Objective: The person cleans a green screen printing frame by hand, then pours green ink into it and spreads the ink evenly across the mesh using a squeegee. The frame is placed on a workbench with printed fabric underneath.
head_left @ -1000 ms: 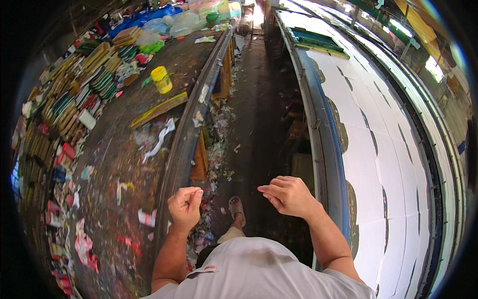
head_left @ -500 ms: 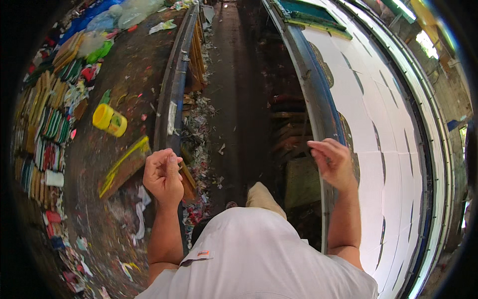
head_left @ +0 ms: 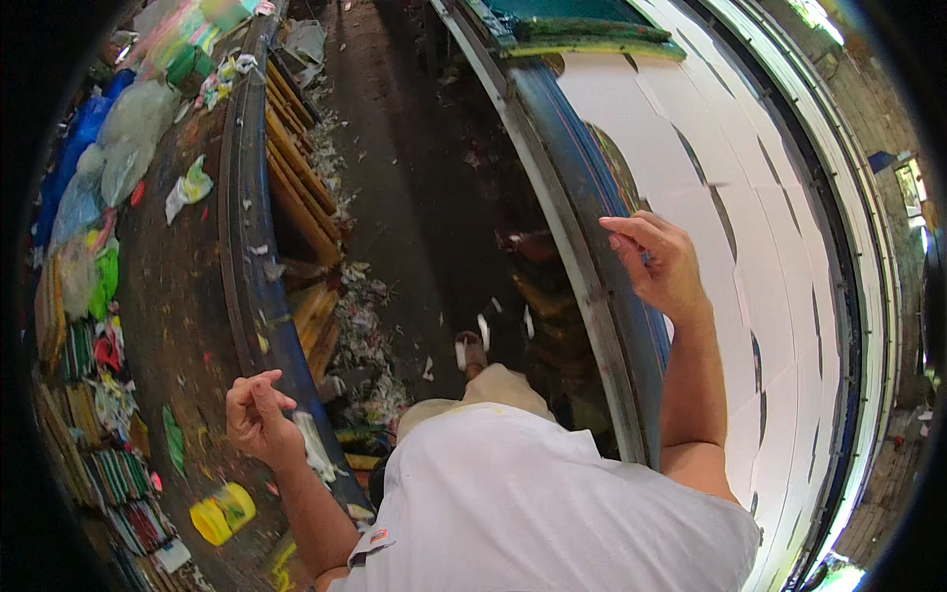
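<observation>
My left hand point(head_left: 258, 419) hangs over the edge of the dark, paint-stained table on my left. Its fingers are loosely curled in, and nothing shows in them. Below it on that table lies a yellow plastic tub point(head_left: 223, 514). My right hand point(head_left: 659, 264) is raised beside the blue rail point(head_left: 592, 178) of the long table on my right. Thumb and fingers are drawn together there, holding nothing that I can see. White fabric point(head_left: 725, 296) is spread in panels along that table, under and beyond the hand.
A dark aisle floor point(head_left: 414, 197) runs ahead, with scraps point(head_left: 365, 345) heaped along its left side. Wooden frames point(head_left: 296, 178) lean under the left table. Plastic bags point(head_left: 138, 128) and stacked squeegee-like boards point(head_left: 118, 483) line its far side. A green-framed screen point(head_left: 592, 35) lies across the right table.
I have moved forward along the aisle, and the tub has slid toward the bottom of the view. My left hand has swung lower and outward; my right hand is slightly higher.
</observation>
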Demonstrator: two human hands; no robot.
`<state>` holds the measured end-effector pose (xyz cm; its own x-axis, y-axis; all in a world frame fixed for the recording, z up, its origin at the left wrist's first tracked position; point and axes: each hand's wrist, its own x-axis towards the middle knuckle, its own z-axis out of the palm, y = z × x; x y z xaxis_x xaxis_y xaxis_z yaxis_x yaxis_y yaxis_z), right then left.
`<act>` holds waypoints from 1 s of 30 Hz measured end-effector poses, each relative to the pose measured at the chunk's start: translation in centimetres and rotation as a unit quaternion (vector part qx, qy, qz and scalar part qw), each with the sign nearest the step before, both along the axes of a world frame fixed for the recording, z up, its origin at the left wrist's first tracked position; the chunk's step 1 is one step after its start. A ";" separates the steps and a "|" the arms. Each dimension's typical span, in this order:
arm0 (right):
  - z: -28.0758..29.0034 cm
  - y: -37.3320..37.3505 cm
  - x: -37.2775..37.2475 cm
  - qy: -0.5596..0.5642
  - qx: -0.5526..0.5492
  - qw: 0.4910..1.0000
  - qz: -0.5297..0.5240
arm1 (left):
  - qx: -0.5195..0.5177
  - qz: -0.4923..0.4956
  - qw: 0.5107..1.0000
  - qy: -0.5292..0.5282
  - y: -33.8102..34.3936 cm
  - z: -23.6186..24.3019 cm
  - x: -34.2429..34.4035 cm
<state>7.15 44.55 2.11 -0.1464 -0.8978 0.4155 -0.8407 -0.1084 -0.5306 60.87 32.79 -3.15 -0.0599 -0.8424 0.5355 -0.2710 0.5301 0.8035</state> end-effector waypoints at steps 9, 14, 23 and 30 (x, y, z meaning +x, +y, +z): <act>0.8 -24.7 -3.4 0.046 -0.092 0.994 0.035 | 0.025 0.009 1.000 -0.002 -23.9 0.7 -7.9; 1.7 -37.2 -6.6 0.047 -0.152 0.987 -0.036 | 0.014 -0.009 1.000 -0.004 -40.0 -0.5 -9.9; 2.1 -49.6 -17.1 0.087 -0.055 0.910 -0.401 | 0.031 -0.167 0.984 -0.057 -66.5 1.8 -20.3; -4.7 -51.7 -29.8 0.123 0.026 0.796 -0.592 | -0.134 -0.367 0.897 -0.206 -81.8 6.6 -44.5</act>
<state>-22.63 -7.14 -2.60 -0.8226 -0.2081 0.5291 -0.4170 0.8535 -0.3125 16.42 -48.98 3.46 -0.7855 -0.3390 0.5178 -0.0141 0.8462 0.5327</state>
